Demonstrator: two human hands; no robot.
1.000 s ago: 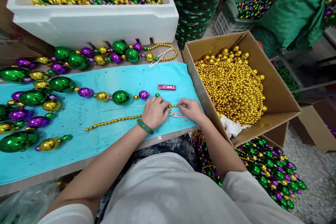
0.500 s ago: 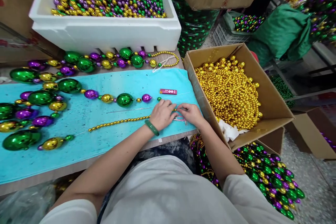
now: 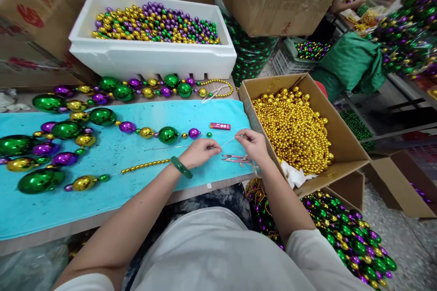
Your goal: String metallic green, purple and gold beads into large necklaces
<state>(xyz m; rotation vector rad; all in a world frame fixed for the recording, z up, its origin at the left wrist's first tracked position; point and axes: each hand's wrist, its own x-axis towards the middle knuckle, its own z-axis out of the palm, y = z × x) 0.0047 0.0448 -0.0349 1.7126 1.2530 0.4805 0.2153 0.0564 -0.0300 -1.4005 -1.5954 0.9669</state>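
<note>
I see left hand [image 3: 201,151] and right hand [image 3: 251,143] pinching a thin thread [image 3: 229,140] taut between them, just above the scissors [image 3: 235,159].

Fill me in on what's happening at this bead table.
A person sits at a table covered with a turquoise cloth, stringing beads. The left hand and right hand pinch a thin thread between them, just above small scissors lying on the cloth. A short gold bead strand trails left. Large green, purple and gold beads lie alongside, and a cardboard box of gold beads sits at right.
</note>
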